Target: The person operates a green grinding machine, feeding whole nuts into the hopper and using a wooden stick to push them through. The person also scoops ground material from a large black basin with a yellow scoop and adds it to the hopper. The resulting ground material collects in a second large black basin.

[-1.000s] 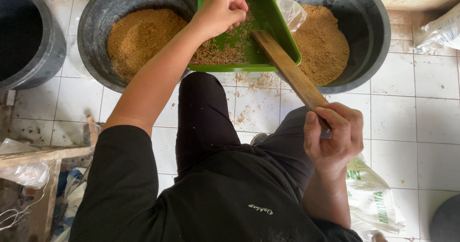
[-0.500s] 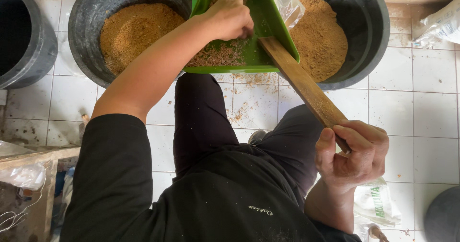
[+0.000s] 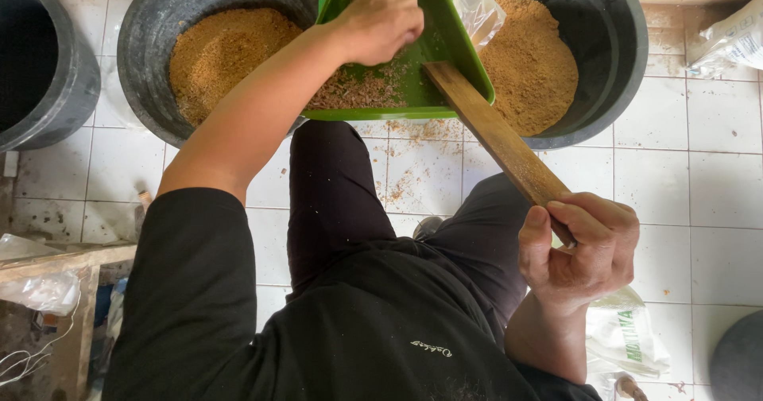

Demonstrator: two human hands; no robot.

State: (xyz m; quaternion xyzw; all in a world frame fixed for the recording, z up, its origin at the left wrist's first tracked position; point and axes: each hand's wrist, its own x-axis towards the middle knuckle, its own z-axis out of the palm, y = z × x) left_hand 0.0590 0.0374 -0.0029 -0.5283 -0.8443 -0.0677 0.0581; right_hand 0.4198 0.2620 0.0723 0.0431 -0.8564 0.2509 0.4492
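A green plastic scoop with a long wooden handle hangs between two black tubs, tilted, with brown crumbly material lying in its pan. My right hand grips the lower end of the handle. My left hand reaches into the pan with the fingers bent down into the brown material; whether it holds any is hidden. The left black tub and the right black tub each hold a heap of golden-brown granular material. My black-clad legs are below the scoop.
A third dark tub stands at far left. The white tiled floor has spilled crumbs under the scoop. Plastic bags lie at top right and bottom right. A wooden frame with clear plastic sits at lower left.
The scoop and my right hand have shifted down and to the right. My left hand stays in the pan, moving slightly over the brown material.
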